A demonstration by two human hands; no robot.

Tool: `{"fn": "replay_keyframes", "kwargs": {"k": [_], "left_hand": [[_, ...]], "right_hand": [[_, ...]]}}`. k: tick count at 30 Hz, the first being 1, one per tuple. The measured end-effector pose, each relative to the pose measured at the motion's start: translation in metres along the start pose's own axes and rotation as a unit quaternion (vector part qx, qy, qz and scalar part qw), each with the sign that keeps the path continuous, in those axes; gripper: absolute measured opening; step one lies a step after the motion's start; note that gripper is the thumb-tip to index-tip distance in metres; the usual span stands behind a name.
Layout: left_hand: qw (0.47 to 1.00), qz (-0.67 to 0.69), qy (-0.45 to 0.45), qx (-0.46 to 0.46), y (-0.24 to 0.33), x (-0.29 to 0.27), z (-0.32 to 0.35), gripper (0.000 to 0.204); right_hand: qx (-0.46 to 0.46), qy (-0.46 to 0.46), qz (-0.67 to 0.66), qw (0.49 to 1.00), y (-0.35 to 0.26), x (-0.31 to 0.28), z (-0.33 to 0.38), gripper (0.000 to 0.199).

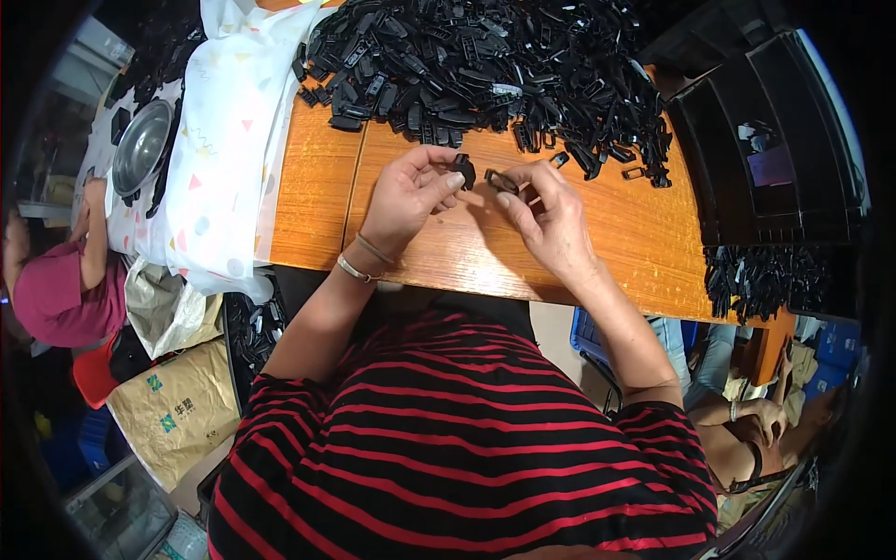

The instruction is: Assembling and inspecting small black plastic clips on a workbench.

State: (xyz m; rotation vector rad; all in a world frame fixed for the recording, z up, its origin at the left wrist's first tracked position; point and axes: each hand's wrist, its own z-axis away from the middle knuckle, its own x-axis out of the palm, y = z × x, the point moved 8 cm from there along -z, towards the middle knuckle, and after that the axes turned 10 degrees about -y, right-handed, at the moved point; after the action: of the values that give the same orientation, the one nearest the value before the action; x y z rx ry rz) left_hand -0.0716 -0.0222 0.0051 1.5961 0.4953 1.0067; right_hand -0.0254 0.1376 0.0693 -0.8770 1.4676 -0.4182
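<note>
Over the front of the wooden table, my left hand (411, 194) pinches a small black plastic part (464, 172) between thumb and fingers. Just to its right, my right hand (549, 210) grips a dark, narrow frame-shaped plastic piece (500, 180) by its end. A small gap separates the two pieces. Beyond both hands lies a big heap of loose black plastic parts (467, 70). A few stray pieces (637, 174) rest at the heap's right front edge.
The wooden table (635, 243) has a patterned white cloth (219, 149) along its left side. A metal bowl (143, 147) sits farther left, near a person in a maroon top (65, 289). A black cabinet-like box (779, 149) stands right. Another person's hand (765, 420) shows lower right.
</note>
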Motion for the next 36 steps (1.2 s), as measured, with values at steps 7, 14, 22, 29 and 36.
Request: {"fn": "replay_keyframes", "kwargs": {"k": [7, 14, 22, 29, 36], "left_hand": [[0.999, -0.004, -0.007, 0.040, 0.017, 0.013, 0.004, 0.025], [0.998, -0.027, 0.005, 0.050, 0.015, 0.011, 0.007, 0.025], [0.996, -0.048, 0.068, 0.040, -0.008, 0.011, 0.023, 0.025], [0.996, -0.034, 0.048, 0.070, 0.008, 0.019, 0.027, 0.018], [0.999, -0.034, 0.020, 0.020, 0.017, 0.009, 0.043, 0.029]], "right_hand": [[-0.018, 0.066, -0.038, 0.997, -0.009, 0.007, -0.003, 0.020], [-0.022, 0.064, -0.062, 0.996, -0.008, 0.016, -0.007, 0.020], [-0.056, 0.127, 0.017, 0.990, -0.023, 0.032, 0.003, 0.022], [-0.065, 0.092, -0.028, 0.993, -0.027, 0.054, 0.002, 0.043], [0.003, 0.019, -0.173, 0.985, -0.036, 0.086, 0.002, 0.045]]}}
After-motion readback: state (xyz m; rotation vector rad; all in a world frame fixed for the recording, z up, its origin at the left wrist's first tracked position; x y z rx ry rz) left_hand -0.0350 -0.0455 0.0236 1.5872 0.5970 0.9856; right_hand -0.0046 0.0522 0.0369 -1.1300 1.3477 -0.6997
